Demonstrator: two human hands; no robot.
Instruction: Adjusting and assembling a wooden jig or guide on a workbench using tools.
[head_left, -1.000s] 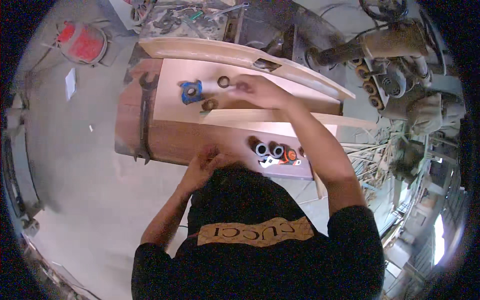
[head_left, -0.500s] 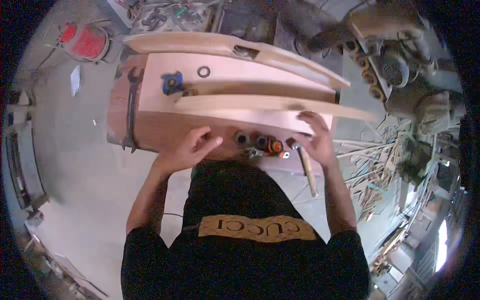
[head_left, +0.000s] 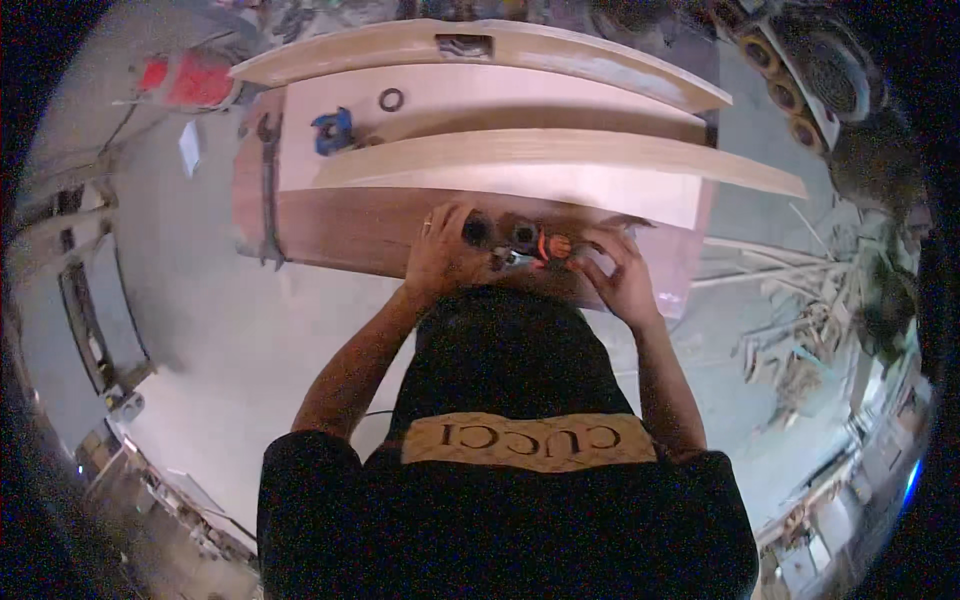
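An orange-and-black power tool (head_left: 555, 246) with dark round parts and a small shiny metal piece lies at the near edge of the brown bench top (head_left: 340, 232), close to my body. My left hand (head_left: 445, 250), a ring on one finger, closes against its left end beside a dark round part (head_left: 477, 230). From the other side, my right hand (head_left: 618, 272) curls thumb and fingers at the orange end. The tool's exact kind is blurred. Just beyond both hands a long curved wooden piece (head_left: 560, 147) stands across a pale board (head_left: 650, 190).
A second curved wooden piece (head_left: 590, 62) with a rectangular cutout spans the far side. On the left are a large wrench (head_left: 268, 190), a blue clamp-like part (head_left: 333, 131) and a black ring (head_left: 391, 99). Wood scraps (head_left: 800, 340) litter the floor at right; a red container (head_left: 185, 80) stands far left.
Both hands have come down and inward from above the bench onto the power tool. The hammer seen near my right hand no longer shows. My view has shifted, with the bench higher in it.
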